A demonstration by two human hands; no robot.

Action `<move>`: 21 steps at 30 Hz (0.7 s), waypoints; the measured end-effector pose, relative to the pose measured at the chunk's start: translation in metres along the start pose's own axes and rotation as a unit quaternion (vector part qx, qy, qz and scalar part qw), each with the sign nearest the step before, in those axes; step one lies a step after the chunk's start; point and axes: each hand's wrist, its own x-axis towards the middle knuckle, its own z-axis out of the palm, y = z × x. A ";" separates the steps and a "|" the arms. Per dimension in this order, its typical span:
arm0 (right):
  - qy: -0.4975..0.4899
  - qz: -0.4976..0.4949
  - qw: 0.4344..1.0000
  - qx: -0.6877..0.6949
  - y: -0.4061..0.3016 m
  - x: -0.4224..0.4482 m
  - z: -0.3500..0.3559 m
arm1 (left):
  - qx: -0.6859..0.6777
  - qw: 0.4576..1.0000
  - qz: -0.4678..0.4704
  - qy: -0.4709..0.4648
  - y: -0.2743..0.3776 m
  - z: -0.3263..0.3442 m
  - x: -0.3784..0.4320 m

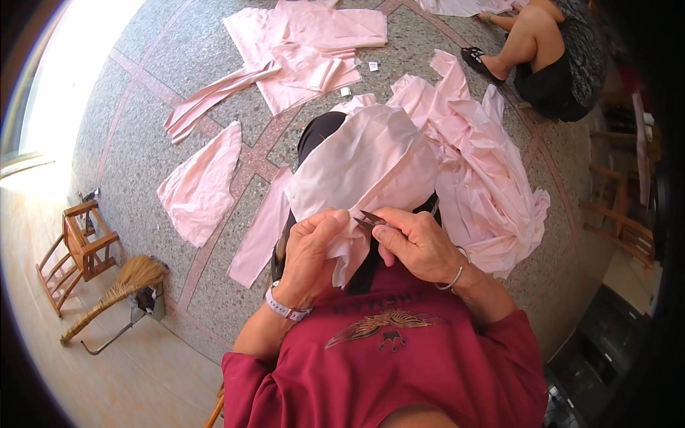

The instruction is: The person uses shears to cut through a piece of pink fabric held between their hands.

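A pale pink cloth piece [358, 155] lies over my lap, with a seam or fold running down toward my hands. My left hand [316, 246] pinches its near edge between thumb and fingers. In my right hand [415, 241] is a small pair of dark thread snips [368, 219], the pointed blades apart and directed left at the pinched edge. Part of the cloth hangs below my left fingers. The handle of the snips is hidden in my right palm. A large crumpled heap of pink fabric [476, 166] rests just to the right of my knees.
Pink fabric pieces [316, 32] are spread on the speckled floor [134, 160] ahead. A curved piece [203, 187] and a strip [257, 235] lie leftward. A wooden stool [88, 241], a straw broom [134, 278] and a dustpan [152, 302] stand at left. Another person [540, 48] crouches at upper right.
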 end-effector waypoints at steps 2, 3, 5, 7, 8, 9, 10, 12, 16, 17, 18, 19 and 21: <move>-0.003 0.005 1.000 0.001 0.000 0.000 0.000 | 0.001 1.000 -0.002 -0.002 0.000 0.000 0.000; -0.005 0.006 1.000 -0.002 0.002 0.000 -0.001 | 0.001 1.000 -0.003 -0.004 0.000 -0.001 0.000; -0.006 0.008 1.000 -0.002 0.003 0.000 0.000 | 0.005 1.000 -0.004 -0.005 0.000 0.000 0.000; -0.006 0.009 1.000 0.004 0.004 0.000 0.000 | 0.007 1.000 -0.005 -0.005 0.001 0.000 -0.001; -0.003 0.007 1.000 0.005 0.004 0.000 0.001 | 0.007 1.000 -0.006 -0.004 0.001 0.000 -0.001; 0.000 0.006 1.000 0.006 0.004 0.001 0.001 | 0.007 1.000 -0.007 -0.004 0.001 -0.001 -0.001; 0.003 0.004 1.000 0.007 0.004 0.001 0.002 | 0.005 1.000 -0.006 -0.005 0.001 -0.001 -0.001; 0.002 0.002 1.000 0.018 0.005 0.002 0.003 | 0.001 1.000 -0.003 -0.008 0.000 -0.002 -0.001; -0.031 -0.016 0.997 0.070 0.013 0.005 0.003 | -0.005 1.000 -0.003 -0.008 0.000 -0.003 -0.001; -0.031 -0.021 0.997 0.071 0.016 0.005 0.003 | -0.006 1.000 -0.007 -0.010 0.001 -0.002 -0.001; -0.032 -0.027 0.997 0.072 0.021 0.006 0.003 | -0.008 1.000 -0.011 -0.013 0.002 -0.001 -0.001; -0.033 -0.033 0.996 0.073 0.023 0.006 0.003 | -0.009 1.000 -0.012 -0.008 0.001 -0.002 -0.001; -0.027 -0.027 0.999 0.029 0.018 0.006 0.000 | -0.012 1.000 -0.015 0.001 0.000 -0.002 -0.001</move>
